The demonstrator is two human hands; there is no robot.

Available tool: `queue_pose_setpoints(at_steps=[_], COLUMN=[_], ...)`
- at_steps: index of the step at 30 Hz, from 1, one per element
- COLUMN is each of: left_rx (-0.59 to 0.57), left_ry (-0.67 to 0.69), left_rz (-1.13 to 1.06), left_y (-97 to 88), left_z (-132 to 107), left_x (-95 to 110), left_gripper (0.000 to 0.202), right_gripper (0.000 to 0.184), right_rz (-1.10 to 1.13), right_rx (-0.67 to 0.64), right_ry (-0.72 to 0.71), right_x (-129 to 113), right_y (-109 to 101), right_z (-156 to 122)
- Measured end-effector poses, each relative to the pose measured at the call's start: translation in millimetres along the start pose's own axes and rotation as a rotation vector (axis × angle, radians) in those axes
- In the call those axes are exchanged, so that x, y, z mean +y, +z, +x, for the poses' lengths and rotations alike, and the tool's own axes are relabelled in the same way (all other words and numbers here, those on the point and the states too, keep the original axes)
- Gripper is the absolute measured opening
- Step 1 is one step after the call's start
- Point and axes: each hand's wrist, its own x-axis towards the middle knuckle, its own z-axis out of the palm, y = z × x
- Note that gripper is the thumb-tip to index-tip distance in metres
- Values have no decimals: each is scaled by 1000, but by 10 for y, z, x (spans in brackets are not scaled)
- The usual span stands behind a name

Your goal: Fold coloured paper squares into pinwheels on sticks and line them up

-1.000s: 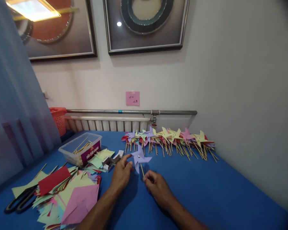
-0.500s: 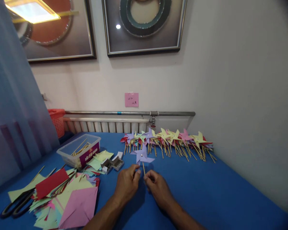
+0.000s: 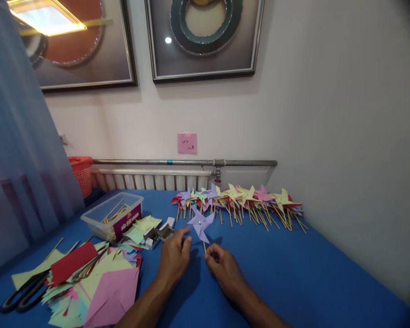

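The right hand's (image 3: 225,269) grip is pinched closed on the stick (image 3: 205,248) of a purple pinwheel (image 3: 200,222), raised above the counter (image 3: 287,273). The left hand's (image 3: 175,254) grip is partly open, holding nothing, just left of the blades. More pinwheels (image 3: 248,194) lie far right; paper (image 3: 113,294) and scissors (image 3: 38,277) lie near left.

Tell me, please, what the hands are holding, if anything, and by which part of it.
The right hand holds the purple pinwheel by its stick, below the blades. The left hand holds nothing visible.
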Motion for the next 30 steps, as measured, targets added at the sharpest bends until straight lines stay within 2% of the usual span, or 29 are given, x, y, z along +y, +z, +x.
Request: queue_pose_setpoints(at_steps=[2, 5, 8, 11, 18, 21, 23, 26, 30], left_rx=[-13, -121, -184, -157, -8, -28, -82, -166, -303], left_ry=[76, 213, 253, 244, 287, 374, 405, 356, 173], left_rz=[-28, -45, 25, 123, 276, 249, 247, 302, 410], left_y=[32, 96, 151, 165, 118, 132, 149, 160, 146], left_z=[-36, -101, -145, -145, -96, -118, -137, -143, -106], left_x=[-1, -6, -26, -54, -87, -75, -56, -25, -14], left_gripper=[31, 37, 39, 38, 30, 27, 26, 26, 23], right_gripper=[11, 16, 22, 17, 12, 15, 17, 19, 17], right_rz=[1, -24, -34, -18, 1, 16, 16, 22, 49], right_rx=[6, 29, 39, 37, 29, 28, 30, 36, 46], right_ry=[-15, -48, -35, -25, 4, 9, 1, 4, 39], right_x=[27, 44, 33, 25, 10, 10, 21, 38, 48], right_y=[3, 6, 4, 3, 0, -1, -3, -13, -36], right_z=[9, 20, 24, 25, 10, 8, 15, 27, 43])
